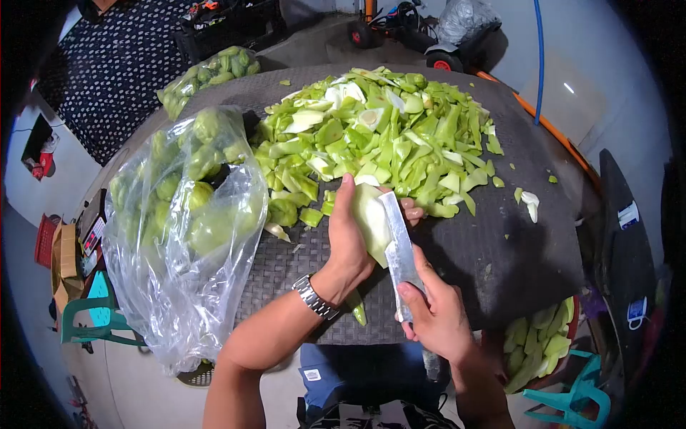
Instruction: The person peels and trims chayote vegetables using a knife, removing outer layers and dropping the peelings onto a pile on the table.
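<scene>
My left hand [348, 247], with a metal watch on its wrist, grips a pale peeled chayote [371, 222] near the front of the table. In my right hand [437, 311] is a broad-bladed knife [402, 250], its blade lying against the chayote's right side. Just beyond both hands spreads a large heap of cut green chayote pieces [400, 143]. To the left stands a clear plastic bag [193, 207] of whole green chayotes. A strip of green peel [356, 307] lies close to my left wrist.
The dark woven tabletop [514, 264] carries a white scrap [530, 205] on the right. Another bag of chayotes [214, 75] sits at the back left. Below the right edge is a container of peeled pieces [539, 343], near a teal stool [572, 397]. A teal chair [96, 311] stands at left.
</scene>
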Available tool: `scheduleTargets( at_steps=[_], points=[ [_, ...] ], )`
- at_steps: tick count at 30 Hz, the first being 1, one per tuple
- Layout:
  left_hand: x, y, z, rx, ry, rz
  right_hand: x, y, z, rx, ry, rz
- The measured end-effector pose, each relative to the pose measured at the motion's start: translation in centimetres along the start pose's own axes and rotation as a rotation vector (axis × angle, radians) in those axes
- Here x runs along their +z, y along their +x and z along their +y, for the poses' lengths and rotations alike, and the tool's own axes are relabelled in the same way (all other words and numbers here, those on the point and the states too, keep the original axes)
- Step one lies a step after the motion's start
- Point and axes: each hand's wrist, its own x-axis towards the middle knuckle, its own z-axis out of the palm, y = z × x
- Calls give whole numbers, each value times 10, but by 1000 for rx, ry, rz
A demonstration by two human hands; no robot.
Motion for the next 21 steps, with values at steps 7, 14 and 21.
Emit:
scheduleTargets(
  at_steps=[7,14,21],
  points=[
    [-5,3,8,-76,20,-11,1,1,-1,-4,27,-3],
    [-1,8,14,-81,72,3,-8,-5,2,31,232,-109],
    [-9,17,18,-114,137,-12,-13,4,5,41,370,-215]
  ],
)
